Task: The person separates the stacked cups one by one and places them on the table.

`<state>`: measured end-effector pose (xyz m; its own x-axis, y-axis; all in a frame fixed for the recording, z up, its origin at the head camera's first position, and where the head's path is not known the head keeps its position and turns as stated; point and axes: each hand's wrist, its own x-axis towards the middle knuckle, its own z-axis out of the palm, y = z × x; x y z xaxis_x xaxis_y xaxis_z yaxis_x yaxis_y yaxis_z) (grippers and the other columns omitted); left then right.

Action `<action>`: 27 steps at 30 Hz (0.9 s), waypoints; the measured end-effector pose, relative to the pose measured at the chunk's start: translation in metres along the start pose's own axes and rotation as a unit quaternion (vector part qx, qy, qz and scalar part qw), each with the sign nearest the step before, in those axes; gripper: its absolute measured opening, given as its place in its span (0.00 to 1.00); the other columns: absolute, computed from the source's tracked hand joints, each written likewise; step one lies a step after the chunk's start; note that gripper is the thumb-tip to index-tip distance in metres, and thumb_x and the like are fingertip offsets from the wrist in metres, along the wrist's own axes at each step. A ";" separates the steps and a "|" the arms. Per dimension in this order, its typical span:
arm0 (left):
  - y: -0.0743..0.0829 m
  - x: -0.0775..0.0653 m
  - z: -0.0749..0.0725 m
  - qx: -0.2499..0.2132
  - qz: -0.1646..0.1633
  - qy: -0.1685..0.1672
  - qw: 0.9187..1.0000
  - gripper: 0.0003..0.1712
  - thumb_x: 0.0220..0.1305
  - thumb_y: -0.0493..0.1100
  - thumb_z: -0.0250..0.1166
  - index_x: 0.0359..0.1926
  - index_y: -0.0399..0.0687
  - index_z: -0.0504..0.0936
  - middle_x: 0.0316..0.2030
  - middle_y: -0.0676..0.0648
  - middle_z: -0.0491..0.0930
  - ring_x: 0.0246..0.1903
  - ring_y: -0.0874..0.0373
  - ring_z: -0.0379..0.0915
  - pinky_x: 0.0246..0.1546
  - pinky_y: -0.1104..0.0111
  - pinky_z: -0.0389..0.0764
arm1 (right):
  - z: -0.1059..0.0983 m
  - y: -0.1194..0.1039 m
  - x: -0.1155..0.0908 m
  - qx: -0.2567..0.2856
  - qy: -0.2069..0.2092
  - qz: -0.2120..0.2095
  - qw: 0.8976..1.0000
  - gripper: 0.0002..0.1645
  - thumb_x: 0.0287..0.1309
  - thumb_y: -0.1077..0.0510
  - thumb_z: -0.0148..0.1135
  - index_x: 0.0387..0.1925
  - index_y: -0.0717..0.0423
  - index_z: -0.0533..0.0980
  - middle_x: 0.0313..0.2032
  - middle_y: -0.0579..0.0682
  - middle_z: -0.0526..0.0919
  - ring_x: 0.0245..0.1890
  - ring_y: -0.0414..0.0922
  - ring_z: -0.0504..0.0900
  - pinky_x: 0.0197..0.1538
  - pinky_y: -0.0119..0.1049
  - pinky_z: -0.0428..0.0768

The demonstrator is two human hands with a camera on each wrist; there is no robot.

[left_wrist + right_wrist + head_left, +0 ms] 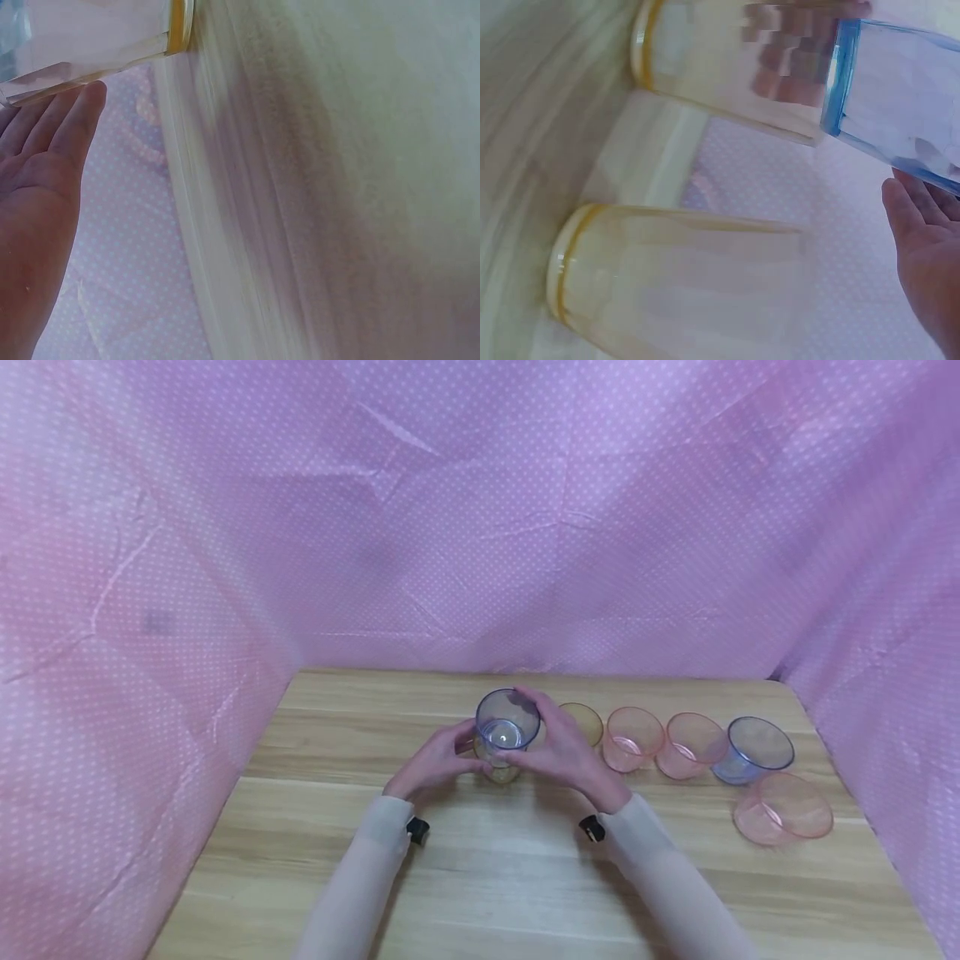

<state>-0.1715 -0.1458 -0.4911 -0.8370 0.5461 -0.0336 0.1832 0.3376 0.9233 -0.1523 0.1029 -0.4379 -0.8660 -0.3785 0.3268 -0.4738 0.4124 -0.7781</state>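
My right hand (566,756) grips a clear blue cup (508,706), thumb in front and fingers round the far side. Right below it stands a clear yellow cup (502,774), held by my left hand (438,762). In the right wrist view the base of the blue cup (900,97) is at the rim of the yellow cup (720,67), and left-hand fingers show through the yellow wall. Left-hand fingers (71,120) lie along the cup's side in the left wrist view. A second yellow cup (682,277) stands beside this pair, partly hidden by my right hand in the head view.
To the right, two pink cups (633,739) and another blue cup (742,764) continue the row. A third pink cup (780,814) stands nearer the front. The wooden table (495,877) is enclosed by pink dotted cloth (450,527) at its back and sides.
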 end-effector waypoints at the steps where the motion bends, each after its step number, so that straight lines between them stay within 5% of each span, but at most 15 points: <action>1: 0.000 0.000 0.000 -0.001 -0.002 0.001 1.000 0.47 0.59 0.44 0.78 0.77 0.52 0.67 0.73 0.50 0.69 0.71 0.52 0.66 0.73 0.61 0.68 | -0.002 -0.002 -0.001 0.008 0.008 -0.010 1.000 0.60 0.42 0.55 0.87 0.73 0.63 0.63 0.65 0.58 0.78 0.64 0.57 0.77 0.68 0.56 0.76; 8: 0.002 -0.003 0.002 0.017 -0.013 0.013 1.000 0.50 0.59 0.50 0.78 0.79 0.56 0.64 0.75 0.49 0.66 0.72 0.51 0.65 0.72 0.60 0.69 | -0.020 -0.017 -0.012 0.041 0.060 -0.049 0.996 0.60 0.40 0.61 0.87 0.73 0.63 0.64 0.62 0.60 0.80 0.62 0.57 0.79 0.66 0.53 0.77; 17: -0.001 -0.006 0.007 0.025 -0.002 0.026 0.999 0.48 0.61 0.47 0.77 0.79 0.55 0.64 0.75 0.48 0.66 0.72 0.50 0.64 0.73 0.60 0.67 | -0.047 -0.023 -0.035 0.062 0.123 -0.057 0.989 0.61 0.35 0.71 0.85 0.73 0.66 0.64 0.63 0.64 0.78 0.61 0.56 0.78 0.66 0.26 0.72; 22: 0.000 -0.005 0.009 0.031 0.008 0.013 0.999 0.48 0.63 0.45 0.76 0.79 0.51 0.62 0.77 0.49 0.63 0.75 0.49 0.59 0.75 0.59 0.62 | -0.063 -0.019 -0.050 0.080 0.172 -0.086 0.978 0.62 0.28 0.81 0.81 0.71 0.71 0.64 0.61 0.70 0.77 0.61 0.46 0.78 0.65 0.27 0.75; 27: 0.001 -0.006 0.007 0.032 -0.001 0.023 0.999 0.49 0.62 0.45 0.77 0.79 0.53 0.63 0.76 0.51 0.64 0.74 0.50 0.61 0.75 0.61 0.63 | -0.079 -0.016 -0.063 0.145 0.184 -0.097 0.967 0.61 0.30 0.84 0.78 0.71 0.74 0.62 0.62 0.58 0.77 0.64 0.43 0.75 0.67 0.29 0.75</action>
<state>-0.1628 -0.1428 -0.4926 -0.8599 0.5101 -0.0174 0.2118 0.3876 0.8972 -0.1027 0.1857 -0.4037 -0.7884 -0.0836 0.6094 -0.6150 0.0920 -0.7831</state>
